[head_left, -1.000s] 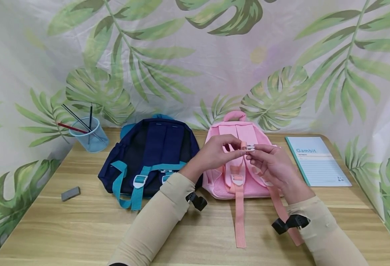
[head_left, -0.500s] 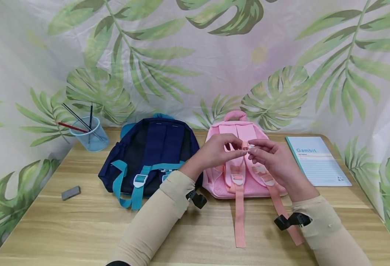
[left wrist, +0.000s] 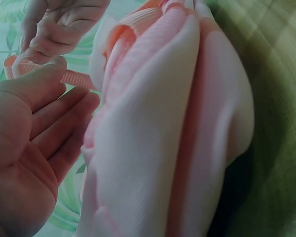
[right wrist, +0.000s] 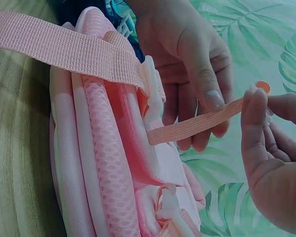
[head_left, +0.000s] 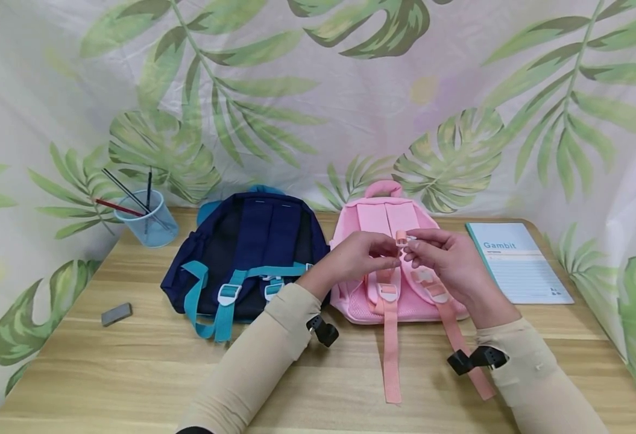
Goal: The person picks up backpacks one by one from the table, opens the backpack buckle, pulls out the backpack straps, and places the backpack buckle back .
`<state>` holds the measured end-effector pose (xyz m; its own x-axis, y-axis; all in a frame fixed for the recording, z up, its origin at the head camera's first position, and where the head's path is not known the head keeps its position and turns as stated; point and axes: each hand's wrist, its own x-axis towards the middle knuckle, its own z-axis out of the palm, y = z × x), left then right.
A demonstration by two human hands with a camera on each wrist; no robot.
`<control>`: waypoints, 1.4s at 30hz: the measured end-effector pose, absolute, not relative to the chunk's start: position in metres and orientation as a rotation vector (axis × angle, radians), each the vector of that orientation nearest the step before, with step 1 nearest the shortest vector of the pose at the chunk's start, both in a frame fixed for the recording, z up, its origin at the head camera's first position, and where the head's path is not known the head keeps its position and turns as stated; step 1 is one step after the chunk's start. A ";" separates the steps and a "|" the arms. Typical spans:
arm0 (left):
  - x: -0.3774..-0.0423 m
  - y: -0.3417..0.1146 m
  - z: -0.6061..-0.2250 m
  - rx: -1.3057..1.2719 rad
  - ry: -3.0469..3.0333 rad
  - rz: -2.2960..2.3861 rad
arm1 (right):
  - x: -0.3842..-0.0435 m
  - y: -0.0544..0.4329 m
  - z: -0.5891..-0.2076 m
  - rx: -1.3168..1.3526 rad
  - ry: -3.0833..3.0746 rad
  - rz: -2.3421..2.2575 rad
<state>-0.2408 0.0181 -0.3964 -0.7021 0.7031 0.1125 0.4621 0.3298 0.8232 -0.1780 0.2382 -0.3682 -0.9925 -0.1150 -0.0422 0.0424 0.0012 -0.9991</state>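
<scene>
A pink backpack [head_left: 352, 304] stands on the table with its shoulder straps towards me. A narrow peach strap [right wrist: 197, 123] stretches out from it, ending in a small white buckle piece [head_left: 412, 239]. My right hand [head_left: 450, 262] pinches this end between thumb and fingers; they hide most of the buckle piece. My left hand [head_left: 358, 256] is just left of it, its fingers loosely extended beside the strap. In the right wrist view the left thumb lies by the strap's upper edge; I cannot tell whether it touches.
A navy backpack [head_left: 252, 241] with teal straps stands to the left. Further left are a blue pen cup [head_left: 155, 226] and a grey eraser [head_left: 117, 314]. A notebook [head_left: 521, 265] lies at the right. Two loose peach strap ends [head_left: 391, 361] hang forward over the table.
My left hand has let go of the peach strap end and dropped slightly, its fingers parting. My right hand has shifted slightly and keeps its pinch at the buckle piece.
</scene>
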 end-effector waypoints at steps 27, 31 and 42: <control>-0.236 0.021 -0.419 0.952 2.311 1.323 | -0.174 0.241 -0.365 -0.179 2.169 -2.129; -0.236 0.021 -0.420 0.948 2.320 1.297 | -0.172 0.242 -0.363 -0.139 2.141 -2.161; -0.235 0.024 -0.422 0.937 2.399 1.203 | -0.169 0.244 -0.359 -0.160 2.106 -2.233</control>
<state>-0.2349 0.0243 -0.4217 -0.7431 0.6688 0.0238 0.4190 0.4373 0.7957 -0.1693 0.2439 -0.3591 -0.9923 -0.1208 0.0286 -0.0215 -0.0596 -0.9980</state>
